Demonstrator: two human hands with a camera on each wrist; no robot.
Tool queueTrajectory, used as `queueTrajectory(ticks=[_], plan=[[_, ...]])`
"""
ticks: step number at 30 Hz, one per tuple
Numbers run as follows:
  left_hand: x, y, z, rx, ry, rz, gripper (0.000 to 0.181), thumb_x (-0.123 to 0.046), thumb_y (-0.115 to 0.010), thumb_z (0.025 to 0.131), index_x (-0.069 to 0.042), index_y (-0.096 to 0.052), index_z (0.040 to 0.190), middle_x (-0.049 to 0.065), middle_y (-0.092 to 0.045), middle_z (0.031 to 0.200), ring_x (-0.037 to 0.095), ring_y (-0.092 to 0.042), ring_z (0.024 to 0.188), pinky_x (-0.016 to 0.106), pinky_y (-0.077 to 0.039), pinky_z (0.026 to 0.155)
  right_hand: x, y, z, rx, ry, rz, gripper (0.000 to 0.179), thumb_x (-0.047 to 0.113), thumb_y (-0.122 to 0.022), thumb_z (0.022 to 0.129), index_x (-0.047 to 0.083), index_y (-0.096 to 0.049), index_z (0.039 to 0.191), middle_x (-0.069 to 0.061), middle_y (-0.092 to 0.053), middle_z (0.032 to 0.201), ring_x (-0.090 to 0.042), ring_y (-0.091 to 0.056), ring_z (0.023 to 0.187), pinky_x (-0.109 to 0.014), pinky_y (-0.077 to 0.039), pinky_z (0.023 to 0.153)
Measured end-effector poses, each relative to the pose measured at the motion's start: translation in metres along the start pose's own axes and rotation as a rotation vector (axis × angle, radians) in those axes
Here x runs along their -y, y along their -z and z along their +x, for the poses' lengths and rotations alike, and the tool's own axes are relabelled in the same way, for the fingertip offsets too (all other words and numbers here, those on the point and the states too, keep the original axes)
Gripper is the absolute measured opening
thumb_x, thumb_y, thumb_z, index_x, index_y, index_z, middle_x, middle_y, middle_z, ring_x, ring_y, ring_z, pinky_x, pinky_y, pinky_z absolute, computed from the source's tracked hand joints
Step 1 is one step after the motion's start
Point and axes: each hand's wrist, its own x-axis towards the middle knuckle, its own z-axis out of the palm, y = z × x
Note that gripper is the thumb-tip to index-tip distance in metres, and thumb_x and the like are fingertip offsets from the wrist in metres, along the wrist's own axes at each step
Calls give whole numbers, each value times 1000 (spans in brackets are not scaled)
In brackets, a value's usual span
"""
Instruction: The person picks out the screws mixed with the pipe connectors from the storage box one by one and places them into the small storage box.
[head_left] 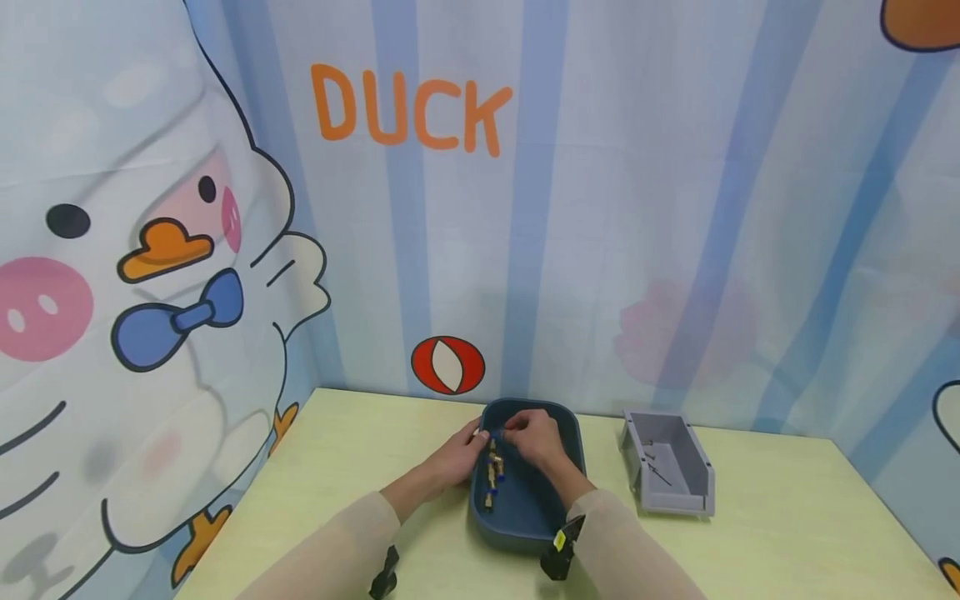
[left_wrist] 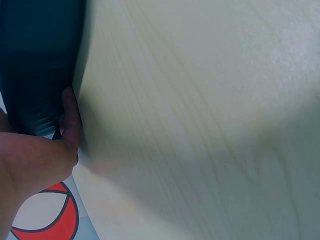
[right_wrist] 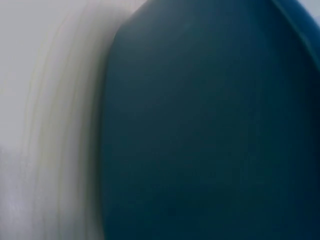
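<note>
A dark blue plastic bin (head_left: 525,504) stands on the table. My left hand (head_left: 456,457) grips its far left corner, with fingers along the outer wall (left_wrist: 71,117) in the left wrist view. Several brass fittings (head_left: 491,475) with blue ends lie in a row inside, along the left wall. Over the far part of the bin, my right hand (head_left: 536,435) has its thumb and fingers curled together, pinching a small fitting with a bit of blue showing; the fingertips hide most of it. The right wrist view is filled by the bin's dark wall (right_wrist: 200,125).
To the right of the bin stands a grey open-front tray (head_left: 678,502) with several screws (head_left: 651,457) in it. The pale wood-grain table (head_left: 360,450) ends at a printed duck curtain (head_left: 585,208) behind, which also hangs along the left side.
</note>
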Motion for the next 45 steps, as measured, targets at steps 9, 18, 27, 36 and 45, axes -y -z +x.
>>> queueTrajectory(ticks=[9, 18, 27, 36, 45], plan=[[1, 0, 2, -1, -8, 1, 54, -30, -34, 118, -11, -28, 168, 24, -49, 156, 40, -53, 139, 64, -36, 119, 0, 1, 1, 25, 13, -65, 5, 7, -80, 92, 3, -81, 95, -6, -76, 88, -18, -68, 79, -39, -60, 74], [1, 0, 1, -9, -11, 4, 53, -29, -34, 118, -11, -30, 167, 23, -50, 156, 39, -53, 138, 64, -36, 119, 2, -1, 2, 50, 58, -148, 6, 5, -80, 92, 3, -82, 97, -5, -77, 88, -18, -70, 81, -39, -61, 75], [3, 0, 3, -22, -1, 36, 54, -31, -36, 117, -12, -31, 167, 22, -48, 158, 41, -49, 141, 67, -31, 120, 2, -3, 2, 56, 103, -195, 6, 11, -84, 89, 7, -81, 87, -3, -75, 83, -18, -67, 76, -37, -60, 69], [6, -2, 5, -30, -2, 50, 54, -32, -37, 117, -12, -32, 167, 22, -48, 158, 42, -48, 142, 67, -31, 120, 1, -4, 2, 32, 108, -170, 7, 7, -83, 89, 5, -77, 91, -3, -70, 80, -18, -63, 74, -36, -57, 67], [8, -1, 9, -33, 1, 42, 53, -31, -36, 117, -12, -32, 167, 23, -50, 156, 42, -49, 141, 66, -32, 120, 1, -3, 1, 97, 149, -194, 5, 1, -81, 88, 5, -77, 89, -2, -70, 79, -17, -63, 73, -35, -56, 67]])
